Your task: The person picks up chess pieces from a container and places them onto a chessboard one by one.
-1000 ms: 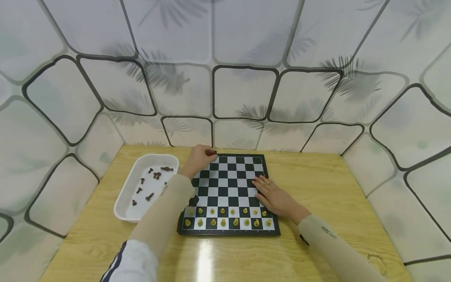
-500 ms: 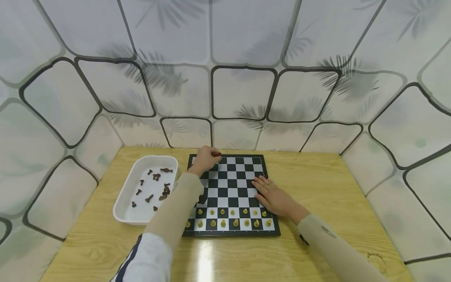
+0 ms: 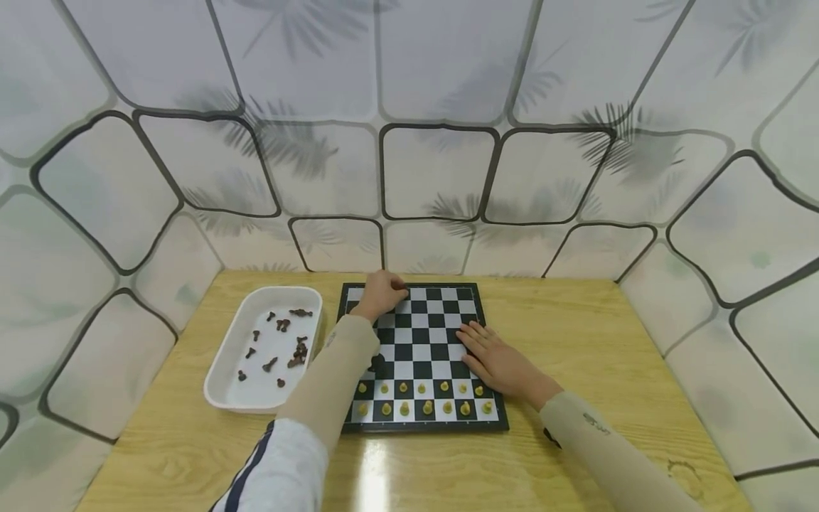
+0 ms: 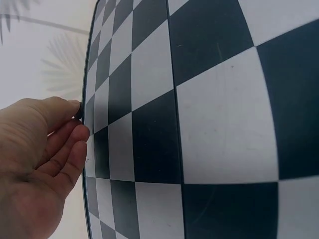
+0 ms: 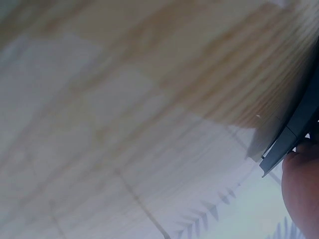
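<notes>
My left hand (image 3: 380, 293) is over the far row of the black-and-white chessboard (image 3: 421, 334), left of its middle. In the left wrist view its thumb and forefinger pinch a small dark chess piece (image 4: 79, 111) right at the board's surface; the head view hides that piece behind the fingers. My right hand (image 3: 501, 361) rests with extended fingers on the right side of the board. Its edge (image 5: 291, 134) shows beside part of that hand in the right wrist view. Two rows of yellow chess pieces (image 3: 427, 408) stand along the near side, the leftmost hidden by my left arm.
A white tray (image 3: 220, 395) stands left of the board with several dark reddish-brown chess pieces (image 3: 299, 352) lying loose in it. Board and tray are on a wooden table (image 3: 563, 313). A patterned wall (image 3: 441, 171) rises behind the table's far edge.
My left hand has moved right along the far edge and lowered onto the board with the dark chess piece. More pieces in the tray are uncovered by the arm. My right hand stays put.
</notes>
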Demonstrator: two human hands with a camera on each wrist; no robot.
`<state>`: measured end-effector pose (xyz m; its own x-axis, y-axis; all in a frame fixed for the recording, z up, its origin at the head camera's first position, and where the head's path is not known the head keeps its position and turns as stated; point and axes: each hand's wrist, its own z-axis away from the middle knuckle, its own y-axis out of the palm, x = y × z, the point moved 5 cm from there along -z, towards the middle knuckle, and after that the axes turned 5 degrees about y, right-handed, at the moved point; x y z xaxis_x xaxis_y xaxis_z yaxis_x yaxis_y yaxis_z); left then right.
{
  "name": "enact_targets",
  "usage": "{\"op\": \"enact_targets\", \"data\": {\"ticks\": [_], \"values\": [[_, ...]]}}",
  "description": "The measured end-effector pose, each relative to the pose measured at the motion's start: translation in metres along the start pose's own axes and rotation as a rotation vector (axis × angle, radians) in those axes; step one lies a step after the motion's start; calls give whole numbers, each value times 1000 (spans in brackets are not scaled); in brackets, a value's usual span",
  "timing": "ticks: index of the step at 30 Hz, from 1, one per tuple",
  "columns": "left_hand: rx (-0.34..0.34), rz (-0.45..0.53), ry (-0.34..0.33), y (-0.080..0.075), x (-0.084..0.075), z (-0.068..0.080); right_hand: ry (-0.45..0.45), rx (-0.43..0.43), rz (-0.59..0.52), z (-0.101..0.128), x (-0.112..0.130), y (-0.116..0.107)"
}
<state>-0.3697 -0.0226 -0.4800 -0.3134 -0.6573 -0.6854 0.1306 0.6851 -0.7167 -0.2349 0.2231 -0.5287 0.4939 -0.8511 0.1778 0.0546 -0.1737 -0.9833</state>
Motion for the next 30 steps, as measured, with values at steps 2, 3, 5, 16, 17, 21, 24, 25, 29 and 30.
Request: {"op": "enact_targets", "data": {"ticks": [2, 3, 5, 16, 17, 21, 24, 25, 29, 30], "values": [[-2, -3, -2, 0, 1, 0, -4, 2, -6, 0, 0, 0], [-2, -1, -4, 0, 1, 0, -7, 0, -8, 0, 1, -1], [-3, 1, -13, -1, 2, 1, -12, -4, -8, 0, 1, -1], [-19, -5, -25, 1, 1, -1, -6, -23, -12, 0, 3, -3], [-22, -8, -26, 1, 1, -2, -3, -19, -9, 0, 3, -3], [-26, -18, -40, 2, 3, -3, 8, -2, -3, -1, 3, -3], [-22, -11, -62, 3, 4, -2, 10, 7, -3, -1, 3, -4], [-20, -6, -69, 3, 4, -2, 9, 8, -2, 0, 3, -4], [-15, 3, -88, 5, 6, -2, 7, 7, -11, 0, 4, -5], [-15, 4, -90, 5, 6, -2, 7, 6, -16, 1, 4, -5]]}}
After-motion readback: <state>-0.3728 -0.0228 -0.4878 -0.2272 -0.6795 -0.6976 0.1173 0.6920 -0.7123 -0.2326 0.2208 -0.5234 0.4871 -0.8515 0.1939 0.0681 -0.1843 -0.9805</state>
